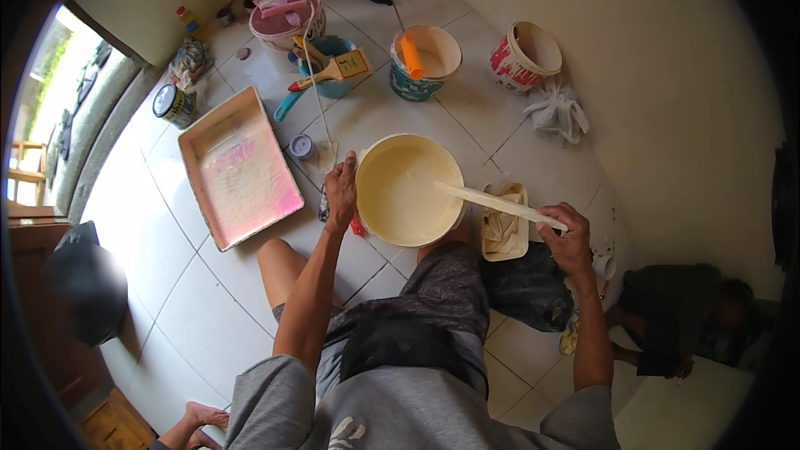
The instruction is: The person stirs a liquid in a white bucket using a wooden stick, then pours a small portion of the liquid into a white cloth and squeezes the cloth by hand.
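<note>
A round cream bucket (392,143) of pale cream paint stands between my knees. My left hand (340,193) is closed on its left rim. A flat, paint-coated stirring stick (500,203) is held in my right hand (568,237), to the right of the bucket. The stick slants down to the left across the bucket's right rim, its tip at the paint; whether it dips in I cannot tell. Under the stick sits a small cream tub (506,255) with folded pale material inside. A small lidded pot (302,147) is near my left hand.
Left lies a large paint tray (197,197) with pink stains, beside a paint can (172,106). Ahead are a pink-stained bucket (265,33), brushes (340,66) on a blue pail, an orange roller (410,55) in a bucket, and a red-white bucket (508,75). A person (692,308) is at lower right.
</note>
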A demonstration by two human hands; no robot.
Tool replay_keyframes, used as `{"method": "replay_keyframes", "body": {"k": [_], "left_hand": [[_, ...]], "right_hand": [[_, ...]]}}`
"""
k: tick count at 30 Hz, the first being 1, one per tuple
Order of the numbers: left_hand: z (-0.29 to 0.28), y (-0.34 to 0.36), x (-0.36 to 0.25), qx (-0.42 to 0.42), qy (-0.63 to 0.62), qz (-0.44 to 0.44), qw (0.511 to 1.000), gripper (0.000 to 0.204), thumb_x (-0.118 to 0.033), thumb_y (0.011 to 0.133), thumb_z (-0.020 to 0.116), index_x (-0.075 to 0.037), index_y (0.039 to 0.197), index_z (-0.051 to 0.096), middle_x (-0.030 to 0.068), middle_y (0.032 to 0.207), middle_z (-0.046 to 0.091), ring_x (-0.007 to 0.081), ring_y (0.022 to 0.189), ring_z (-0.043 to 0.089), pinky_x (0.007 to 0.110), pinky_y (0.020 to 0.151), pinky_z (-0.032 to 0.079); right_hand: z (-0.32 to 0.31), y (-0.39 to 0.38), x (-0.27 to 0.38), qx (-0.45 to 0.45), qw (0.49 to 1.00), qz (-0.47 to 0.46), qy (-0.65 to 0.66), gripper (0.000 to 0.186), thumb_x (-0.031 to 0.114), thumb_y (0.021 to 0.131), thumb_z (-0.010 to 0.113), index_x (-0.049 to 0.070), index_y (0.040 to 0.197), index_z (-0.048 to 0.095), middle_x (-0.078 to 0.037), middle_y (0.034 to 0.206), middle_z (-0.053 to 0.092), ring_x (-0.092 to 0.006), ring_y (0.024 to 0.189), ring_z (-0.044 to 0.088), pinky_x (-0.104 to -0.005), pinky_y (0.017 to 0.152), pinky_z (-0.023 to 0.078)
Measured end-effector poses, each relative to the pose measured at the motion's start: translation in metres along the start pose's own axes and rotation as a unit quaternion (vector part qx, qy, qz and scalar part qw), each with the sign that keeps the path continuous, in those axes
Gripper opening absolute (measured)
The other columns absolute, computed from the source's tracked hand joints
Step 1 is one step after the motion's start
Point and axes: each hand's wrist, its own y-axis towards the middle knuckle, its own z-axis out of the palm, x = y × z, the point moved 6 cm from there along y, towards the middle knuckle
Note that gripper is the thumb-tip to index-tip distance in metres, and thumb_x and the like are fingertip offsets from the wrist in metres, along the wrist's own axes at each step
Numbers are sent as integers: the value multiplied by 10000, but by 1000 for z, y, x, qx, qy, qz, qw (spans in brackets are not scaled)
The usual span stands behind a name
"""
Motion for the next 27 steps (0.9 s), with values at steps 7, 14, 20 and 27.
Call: {"method": "replay_keyframes", "body": {"k": [7, 14, 20, 27], "left_hand": [[0, -1, -2, -5, 15, -17, 1000, 450, -344, 1000, 449, -18, 698, 520, -14, 581, 430, 71, 545, 392, 287, 487, 335], [0, 0, 1, 25, 14, -9, 1000, 398, -301, 999, 448, 29, 805, 557, 13, 631, 459, 88, 582, 410, 302, 517, 354], [-1, 0, 2, 27, 46, 26, 998, 357, -277, 994, 455, 56, 929, 565, 24, 655, 445, 91, 606, 402, 303, 534, 350], [4, -2, -5, 29, 94, 64, 993, 324, -260, 983, 465, 47, 1011, 568, 50, 658, 439, 121, 606, 401, 321, 541, 356]], "right_hand": [[5, -3, -4, 3, 1000, 22, 8, 206, 58, 752, 692, -4, 946, 663, -102, 766, 589, -207, 671, 585, -310, 656, 467], [8, -6, -11, 1, 999, 39, 29, 194, 36, 745, 685, -4, 933, 660, -108, 782, 593, -207, 712, 592, -304, 665, 464], [7, -7, -8, -11, 999, 30, 27, 194, 30, 757, 687, -2, 945, 651, -108, 802, 608, -202, 732, 608, -304, 692, 477], [9, -10, -17, 6, 999, 45, 28, 182, 27, 761, 686, -6, 936, 649, -109, 822, 622, -202, 757, 613, -306, 721, 478]]}}
